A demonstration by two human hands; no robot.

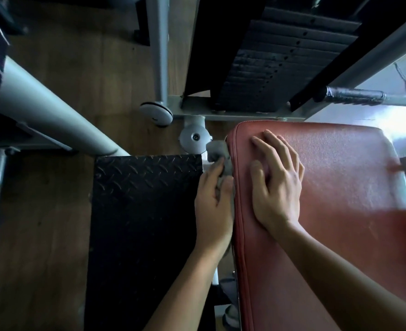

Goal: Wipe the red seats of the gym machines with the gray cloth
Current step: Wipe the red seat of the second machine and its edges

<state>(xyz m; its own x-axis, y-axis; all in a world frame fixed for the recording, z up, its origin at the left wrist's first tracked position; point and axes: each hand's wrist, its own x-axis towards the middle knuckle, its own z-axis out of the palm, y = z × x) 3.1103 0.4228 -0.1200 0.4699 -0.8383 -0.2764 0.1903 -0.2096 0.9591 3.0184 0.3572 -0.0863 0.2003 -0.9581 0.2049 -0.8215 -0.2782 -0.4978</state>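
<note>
The gray cloth (220, 152) is bunched against the left side edge of the red seat (340, 199), near its far corner. It pokes out past the fingertips of the left hand (212, 206), whose grip is clenched round it. The right hand (276, 187) lies on top of the seat just beside, its grip released, fingers spread and slightly bent on the padding. Left of the seat sits a black tread plate (144, 211); beyond stands a weight stack (280, 63) over the wooden floor (42, 235).
</note>
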